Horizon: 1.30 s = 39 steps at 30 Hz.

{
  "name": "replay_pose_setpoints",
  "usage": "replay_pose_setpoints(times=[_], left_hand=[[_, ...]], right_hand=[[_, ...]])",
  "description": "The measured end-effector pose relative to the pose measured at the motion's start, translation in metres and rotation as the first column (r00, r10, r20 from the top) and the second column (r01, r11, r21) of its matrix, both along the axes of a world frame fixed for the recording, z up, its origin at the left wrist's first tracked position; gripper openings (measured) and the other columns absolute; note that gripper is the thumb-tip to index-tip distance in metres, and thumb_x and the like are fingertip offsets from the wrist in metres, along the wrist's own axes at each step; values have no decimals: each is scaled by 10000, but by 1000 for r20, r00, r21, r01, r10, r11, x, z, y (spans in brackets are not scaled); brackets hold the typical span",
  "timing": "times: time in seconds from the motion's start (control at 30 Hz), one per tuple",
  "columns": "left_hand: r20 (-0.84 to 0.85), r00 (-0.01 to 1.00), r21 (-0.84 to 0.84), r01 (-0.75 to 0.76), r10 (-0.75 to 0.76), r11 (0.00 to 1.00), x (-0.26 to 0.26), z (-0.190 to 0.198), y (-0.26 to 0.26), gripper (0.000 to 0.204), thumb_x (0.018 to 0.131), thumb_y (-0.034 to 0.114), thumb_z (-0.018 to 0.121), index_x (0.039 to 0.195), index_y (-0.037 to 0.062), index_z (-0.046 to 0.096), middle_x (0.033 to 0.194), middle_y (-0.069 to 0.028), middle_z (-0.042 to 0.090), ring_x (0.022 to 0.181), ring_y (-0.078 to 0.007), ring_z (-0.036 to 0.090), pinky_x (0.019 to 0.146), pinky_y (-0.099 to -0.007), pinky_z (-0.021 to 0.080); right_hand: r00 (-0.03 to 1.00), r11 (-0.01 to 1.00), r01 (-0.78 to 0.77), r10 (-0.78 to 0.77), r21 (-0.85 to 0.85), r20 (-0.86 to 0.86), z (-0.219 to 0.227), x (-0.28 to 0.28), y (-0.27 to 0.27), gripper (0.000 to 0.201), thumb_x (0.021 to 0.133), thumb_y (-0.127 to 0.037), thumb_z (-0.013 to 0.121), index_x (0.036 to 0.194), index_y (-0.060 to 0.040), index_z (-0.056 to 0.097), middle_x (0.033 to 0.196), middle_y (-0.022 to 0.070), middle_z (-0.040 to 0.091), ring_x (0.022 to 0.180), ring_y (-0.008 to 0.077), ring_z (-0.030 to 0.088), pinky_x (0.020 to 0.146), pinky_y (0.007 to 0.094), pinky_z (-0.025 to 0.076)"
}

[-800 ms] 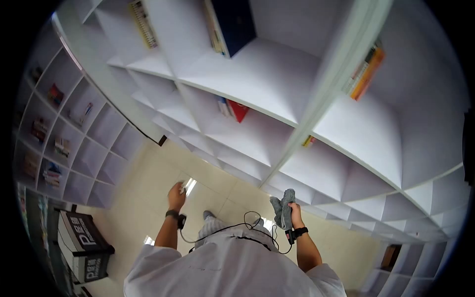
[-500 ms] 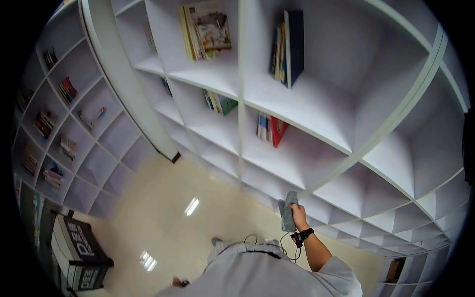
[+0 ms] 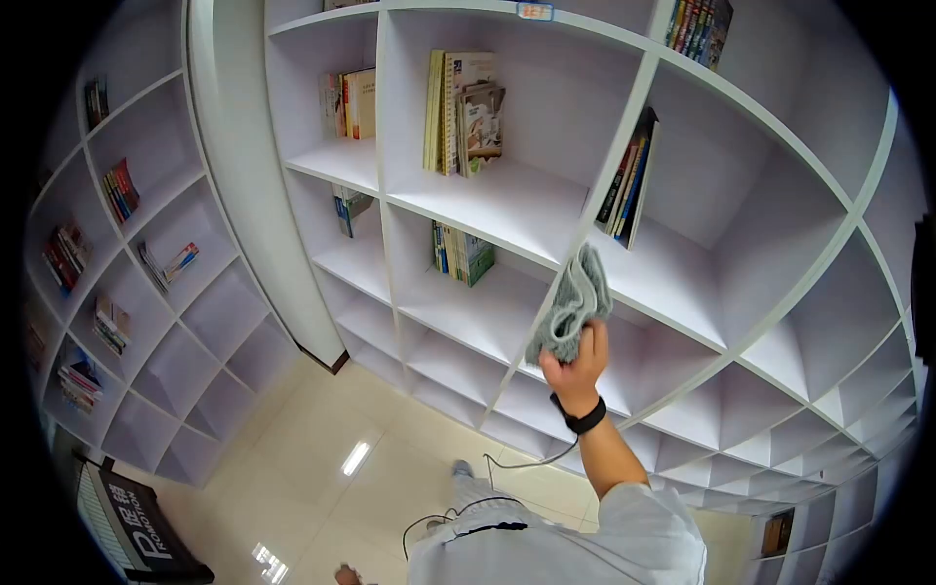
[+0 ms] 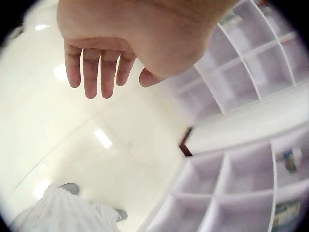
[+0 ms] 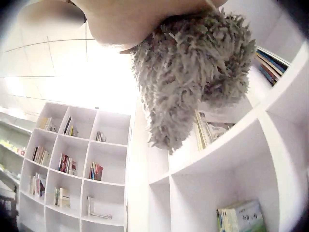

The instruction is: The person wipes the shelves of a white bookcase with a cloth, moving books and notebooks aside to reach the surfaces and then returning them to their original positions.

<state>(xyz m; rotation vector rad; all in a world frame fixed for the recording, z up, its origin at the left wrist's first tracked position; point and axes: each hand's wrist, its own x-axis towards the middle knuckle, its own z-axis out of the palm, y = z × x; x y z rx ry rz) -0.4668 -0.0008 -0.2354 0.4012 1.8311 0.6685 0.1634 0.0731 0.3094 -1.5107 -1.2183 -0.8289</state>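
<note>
My right hand (image 3: 577,366) grips a folded grey fluffy cloth (image 3: 575,302), held up in front of the white bookshelf (image 3: 487,210). In the head view the cloth overlaps a shelf upright, just below several leaning books (image 3: 629,185). Shaggy pile covers the cloth (image 5: 178,72) in the right wrist view, where much of the hand is out of frame. My left hand (image 4: 120,29) hangs low over the floor with its fingers loosely extended and nothing in it. Only a small part of that hand shows at the bottom edge of the head view.
More books (image 3: 463,117) stand in the cubbies to the left of the cloth. Another bookshelf (image 3: 210,312) lines the left side. A black box-like stand with white lettering (image 3: 136,517) sits at lower left on the glossy tiled floor (image 3: 322,458). A cable (image 3: 526,463) runs from my right wrist.
My right hand has raised the cloth from low in front of my body to the shelf. The left hand has dropped back towards my side. The head view has turned left.
</note>
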Motion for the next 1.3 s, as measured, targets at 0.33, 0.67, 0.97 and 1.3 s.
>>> replay_pose_setpoints(times=[0.33, 0.67, 0.97, 1.3], left_hand=[[-619, 619, 428, 782, -483, 453, 183, 249, 343, 323, 911, 213, 597, 1161, 12, 641, 1019, -178, 705, 910, -302, 681, 789, -404, 535], [-732, 567, 609, 793, -378, 12, 351, 404, 521, 285, 898, 170, 625, 1142, 24, 639, 1098, -177, 669, 1020, -348, 622, 883, -417, 477], [-624, 781, 631, 506, 3, -588, 468, 490, 589, 457, 764, 165, 661, 1189, 4, 612, 1200, -163, 621, 1186, -387, 540, 1003, -498, 394], [-743, 654, 510, 420, -139, -751, 512, 531, 628, 534, 800, 309, 644, 1255, 33, 598, 1268, -157, 602, 1191, -351, 550, 1014, -495, 384]], right_hand=[[872, 821, 485, -430, -301, 233, 17, 26, 160, 566, 822, -436, 693, 1215, -37, 609, 1304, 224, 563, 1225, 415, 505, 1050, 503, 368], [914, 806, 395, -294, -441, 281, 27, -20, 294, 567, 868, -490, 647, 1328, -161, 600, 1299, 209, 588, 1212, 408, 534, 1029, 521, 394], [791, 690, 604, -579, -399, 196, 32, 0, 250, 319, 920, -284, 626, 1171, -95, 678, 1225, 123, 661, 1167, 321, 594, 983, 483, 421], [794, 824, 462, -549, -327, -262, 33, -43, 366, 323, 987, -270, 526, 1005, 11, 684, 812, 191, 678, 849, 376, 640, 754, 497, 474]])
